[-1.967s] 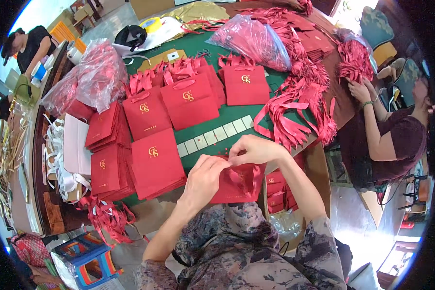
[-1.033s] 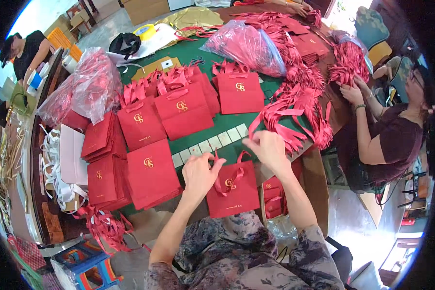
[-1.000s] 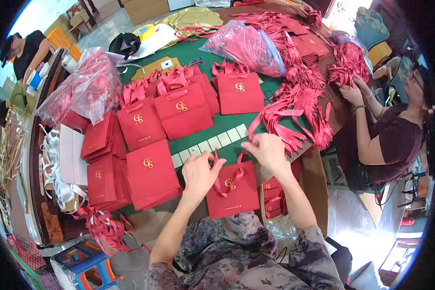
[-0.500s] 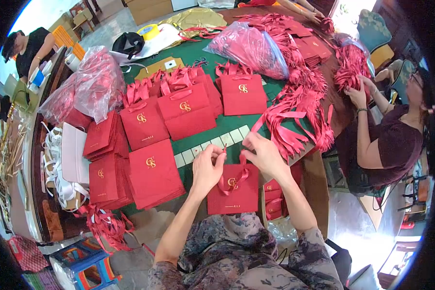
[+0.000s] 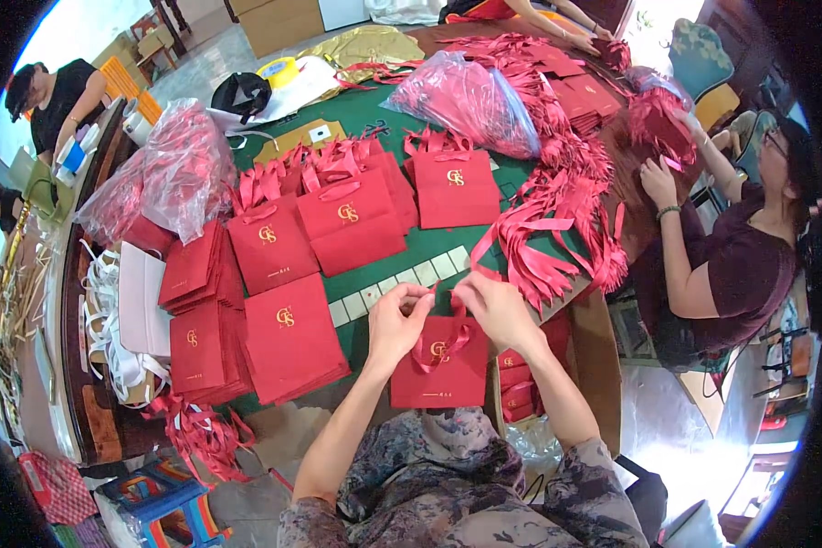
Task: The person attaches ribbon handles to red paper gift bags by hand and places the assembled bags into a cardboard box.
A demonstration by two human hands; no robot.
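A small red paper gift bag (image 5: 440,388) with a gold emblem is upright in front of me at the table's near edge. A red ribbon (image 5: 464,334) loops at its top edge and hangs over its front. My left hand (image 5: 398,321) is closed in a pinch above the bag's left corner, with a small red ribbon tip showing at the fingertips. Above the right corner, my right hand (image 5: 495,309) pinches the ribbon where it rises from the bag. The fingers partly hide the ribbon there.
Stacks of flat red bags (image 5: 294,338) and standing ribboned bags (image 5: 349,215) fill the left and middle. Loose red ribbons (image 5: 539,247) heap at the right, beside a plastic bag of ribbons (image 5: 466,100). A cardboard box (image 5: 594,365) stands low right. A co-worker (image 5: 731,256) handles ribbons.
My left hand has shifted slightly right and down, closer to my right hand, which has dropped a little. The co-worker's hands at the right have moved apart.
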